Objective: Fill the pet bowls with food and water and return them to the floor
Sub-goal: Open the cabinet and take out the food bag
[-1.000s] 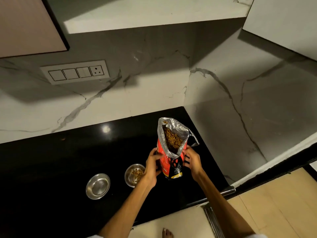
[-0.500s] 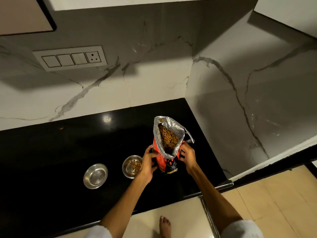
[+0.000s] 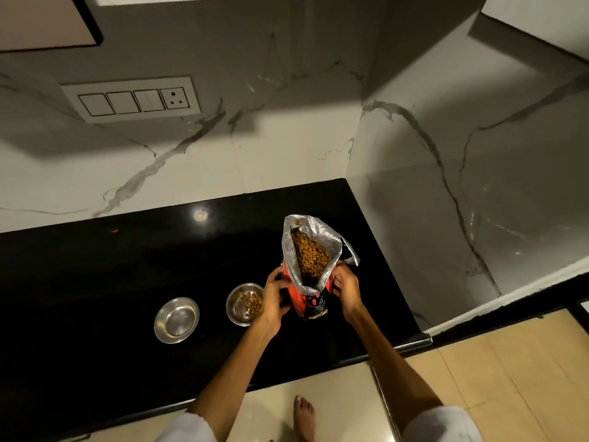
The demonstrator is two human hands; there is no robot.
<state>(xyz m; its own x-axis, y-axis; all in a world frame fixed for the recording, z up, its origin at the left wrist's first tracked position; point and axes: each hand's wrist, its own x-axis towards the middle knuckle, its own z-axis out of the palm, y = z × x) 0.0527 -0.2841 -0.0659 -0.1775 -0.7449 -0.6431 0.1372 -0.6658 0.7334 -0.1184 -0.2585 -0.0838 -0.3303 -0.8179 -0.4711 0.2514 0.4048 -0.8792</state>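
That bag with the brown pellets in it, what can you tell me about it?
The food bag stands upright on the black countertop, near the corner of the marble walls. Its outside is orange-red and black with print; the lining looks like silvery foil. The top is open and crumpled, showing brown kibble inside. The left hand and the right hand grip its two sides. A steel bowl with some kibble sits just to its left.

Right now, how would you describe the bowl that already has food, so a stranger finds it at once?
Look at the glossy black countertop under the marble wall. Two small round steel bowls sit near its front edge, left of the upright red pet food bag. The right bowl, beside the left hand, holds brown kibble; the other steel bowl has none.
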